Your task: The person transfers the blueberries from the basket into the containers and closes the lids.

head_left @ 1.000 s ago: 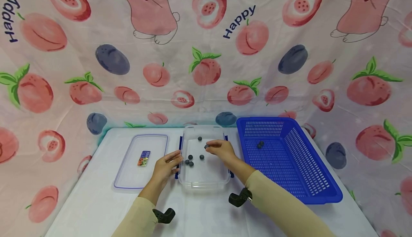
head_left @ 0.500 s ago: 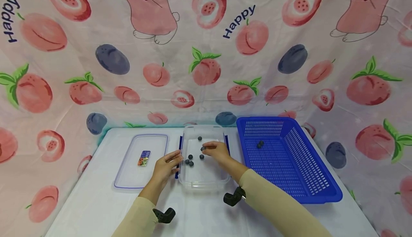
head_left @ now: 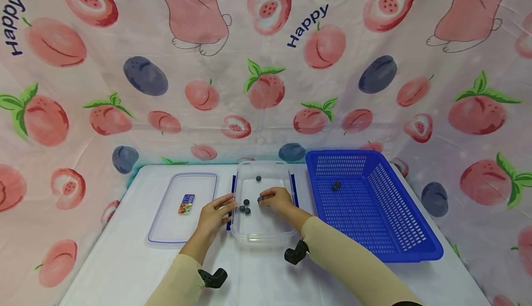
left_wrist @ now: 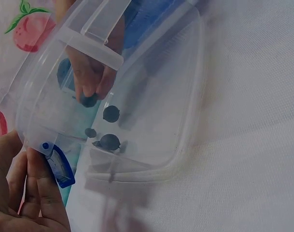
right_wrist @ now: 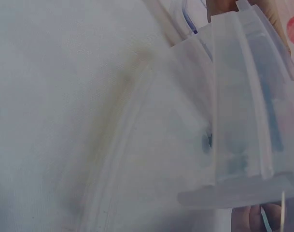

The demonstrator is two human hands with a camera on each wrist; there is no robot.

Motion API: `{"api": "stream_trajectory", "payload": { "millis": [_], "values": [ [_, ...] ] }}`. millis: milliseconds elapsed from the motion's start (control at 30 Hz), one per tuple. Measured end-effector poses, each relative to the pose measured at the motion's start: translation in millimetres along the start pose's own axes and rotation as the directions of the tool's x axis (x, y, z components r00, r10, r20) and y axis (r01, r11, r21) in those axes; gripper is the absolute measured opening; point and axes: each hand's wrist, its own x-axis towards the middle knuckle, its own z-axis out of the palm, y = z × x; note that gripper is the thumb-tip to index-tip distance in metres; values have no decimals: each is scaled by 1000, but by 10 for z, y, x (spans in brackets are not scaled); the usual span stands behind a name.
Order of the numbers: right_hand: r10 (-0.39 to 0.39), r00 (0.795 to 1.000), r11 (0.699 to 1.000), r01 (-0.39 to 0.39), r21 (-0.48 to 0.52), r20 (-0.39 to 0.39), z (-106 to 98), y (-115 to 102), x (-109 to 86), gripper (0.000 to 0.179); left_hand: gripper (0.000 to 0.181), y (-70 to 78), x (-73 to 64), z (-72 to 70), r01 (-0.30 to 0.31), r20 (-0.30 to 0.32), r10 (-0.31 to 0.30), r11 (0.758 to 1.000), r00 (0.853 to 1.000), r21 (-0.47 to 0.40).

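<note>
My right hand [head_left: 277, 199] reaches into a clear plastic container [head_left: 266, 232] and pinches a dark blueberry [left_wrist: 89, 100] with its fingertips low over the floor. Several more blueberries lie inside: one blueberry [head_left: 258, 178] near the far end and a small group of blueberries [head_left: 247, 211] by the left wall. At the container's left side my left hand [head_left: 213, 216] holds the rim, its fingers right at the hanging blue latch [left_wrist: 63, 170]. In the right wrist view, the container wall partly covers the right hand's fingers [right_wrist: 248, 220].
A blue plastic basket [head_left: 420, 204] stands at the right with a few blueberries [head_left: 336, 186] in it. At the left lies the clear lid [head_left: 166, 239] bearing a colourful label [head_left: 186, 204]. White cloth covers the table [head_left: 120, 260]; a fruit-print curtain hangs behind.
My right hand has moved left and slightly toward me inside the container, onto the spot of a blueberry seen loose there before. My left hand has stayed put.
</note>
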Motion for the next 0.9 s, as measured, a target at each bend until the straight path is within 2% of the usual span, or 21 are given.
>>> {"api": "stream_trajectory", "payload": {
  "millis": [167, 467, 700, 900],
  "values": [
    [69, 998, 998, -69, 15, -2, 19, 18, -13, 23, 45, 4, -8, 4, -1, -6, 1, 1000, 1000, 1],
    [195, 980, 981, -194, 16, -39, 69, 50, -20, 24, 44, 0, -9, 13, 2, -20, -2, 1000, 1000, -2],
    [224, 972, 974, -225, -17, -65, 91, 82, 3, 23, 44, -6, -2, 16, -3, -23, 3, 1000, 1000, -3],
    [196, 978, 979, -199, -39, -68, 89, 77, -31, 22, 44, -7, 2, 12, -8, -24, 8, 1000, 1000, 2]
  ]
}}
